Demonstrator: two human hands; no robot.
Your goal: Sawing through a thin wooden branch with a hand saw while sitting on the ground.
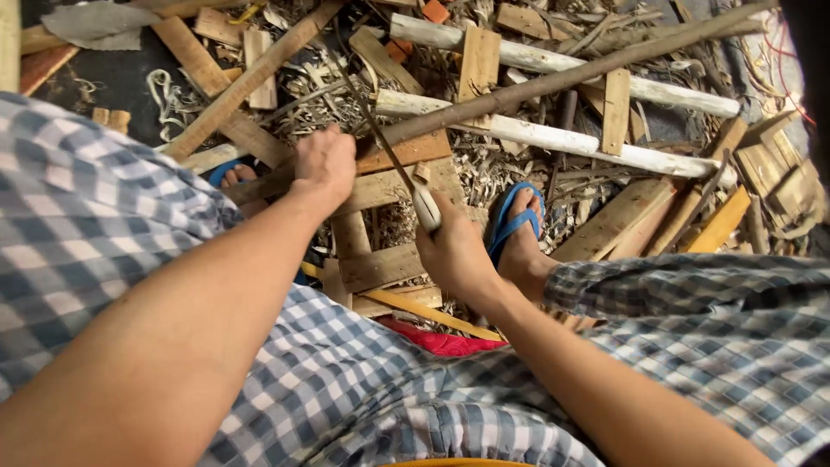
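Note:
My left hand [325, 163] grips the near end of a long brown branch [571, 76] that slants up to the far right, resting on a wooden block [406, 152]. My right hand [451, 246] holds the pale handle of a long-bladed knife [380, 138], its thin blade reaching up and left to the branch just beside my left hand. Both forearms stretch out from checked blue sleeves.
My feet in blue sandals [512, 223] rest among wood scraps, planks and shavings. Pale peeled poles [553, 134] lie behind the branch. A rough plank frame [380, 264] sits under my hands; a red cloth [437, 342] lies at my lap.

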